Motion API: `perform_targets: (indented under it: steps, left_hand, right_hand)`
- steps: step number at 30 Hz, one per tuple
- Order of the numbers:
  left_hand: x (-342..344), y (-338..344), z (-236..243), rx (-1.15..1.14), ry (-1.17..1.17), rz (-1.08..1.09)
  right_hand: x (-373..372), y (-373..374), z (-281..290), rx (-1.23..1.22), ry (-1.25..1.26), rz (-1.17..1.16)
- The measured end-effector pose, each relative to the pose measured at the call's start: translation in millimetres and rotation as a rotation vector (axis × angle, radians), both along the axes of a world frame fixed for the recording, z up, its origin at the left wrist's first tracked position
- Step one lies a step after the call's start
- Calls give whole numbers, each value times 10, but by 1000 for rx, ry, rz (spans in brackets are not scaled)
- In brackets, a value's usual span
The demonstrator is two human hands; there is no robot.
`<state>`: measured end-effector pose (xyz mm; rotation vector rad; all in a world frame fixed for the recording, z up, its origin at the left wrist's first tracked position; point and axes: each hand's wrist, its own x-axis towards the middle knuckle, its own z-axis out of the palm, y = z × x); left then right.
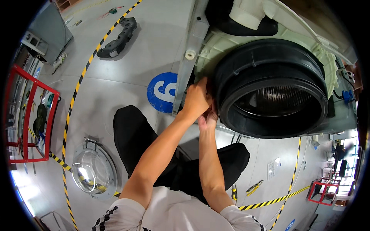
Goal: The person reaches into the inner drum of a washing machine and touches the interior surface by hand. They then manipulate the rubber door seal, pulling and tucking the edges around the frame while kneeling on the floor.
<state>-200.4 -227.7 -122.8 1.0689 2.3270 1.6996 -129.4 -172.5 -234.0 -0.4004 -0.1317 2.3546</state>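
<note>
Rubber seal (269, 66) sits in the front of the machine (194, 38); we judge it soft, quite light, best gripped by its rim. Near the machine's left edge our left hand (197, 98) and right hand (208, 118) meet, fingers curled; whether they hold something, we cannot tell.

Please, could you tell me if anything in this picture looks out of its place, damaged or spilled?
The round clear-domed door lies on the floor at the left, which looks odd because it is off the machine. A curved black part also lies loose there, farther ahead. No spill or clear damage shows.
</note>
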Motion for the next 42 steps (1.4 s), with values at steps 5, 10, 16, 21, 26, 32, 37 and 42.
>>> perform_targets:
  steps: [5, 10, 16, 21, 26, 32, 37, 42]
  left_hand:
    - [-3, 28, 15, -26, 66, 45]
    - [-36, 78, 104, -172, 22, 32]
    - [-102, 17, -49, -138, 65, 45]
    - [-86, -22, 127, -109, 26, -54]
    - [-97, -27, -18, 45, 30, -60]
    - [14, 45, 34, -23, 37, 71]
    - [-58, 109, 69, -131, -6, 163]
    - [-31, 186, -29, -125, 67, 207]
  right_hand:
    - [-72, -112, 110, 21, -146, -82]
    - [-141, 9, 39, 46, -282, -92]
    - [-128, -113, 197, -68, -231, -3]
    - [-61, 17, -35, -69, 233, 105]
    - [-94, -35, 102, -61, 109, 75]
    - [-110, -41, 129, 77, -141, 3]
    - [-238, 32, 166, 62, -262, 46]
    - [-216, 139, 131, 46, -267, 53]
